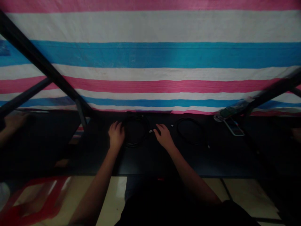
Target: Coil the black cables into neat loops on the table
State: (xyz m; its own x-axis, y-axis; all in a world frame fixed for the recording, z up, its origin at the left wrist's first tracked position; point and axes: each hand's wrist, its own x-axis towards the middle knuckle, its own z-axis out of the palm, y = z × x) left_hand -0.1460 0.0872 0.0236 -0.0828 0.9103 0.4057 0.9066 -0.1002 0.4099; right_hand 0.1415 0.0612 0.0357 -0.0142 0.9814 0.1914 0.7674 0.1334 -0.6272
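Note:
A coiled black cable (132, 145) lies flat on the dark tabletop, with a small light connector (150, 131) at its right side. My left hand (117, 135) rests along the coil's left edge, fingers extended and slightly apart; whether its thumb presses on the cable is too dark to tell. To the right of the coil, my right hand (164, 135) hovers or rests near the connector, fingers spread and nothing visible in them. Further right lies a second coiled black cable (188, 119), with light ends at its upper left and lower right.
A phone (234, 127) and a clear bottle (235, 108) sit at the back right. Dark metal bars (50, 70) slope on both sides before a striped sheet (150, 55). Another person's hand (14, 124) is at far left. A red plastic stool (53, 201) stands below.

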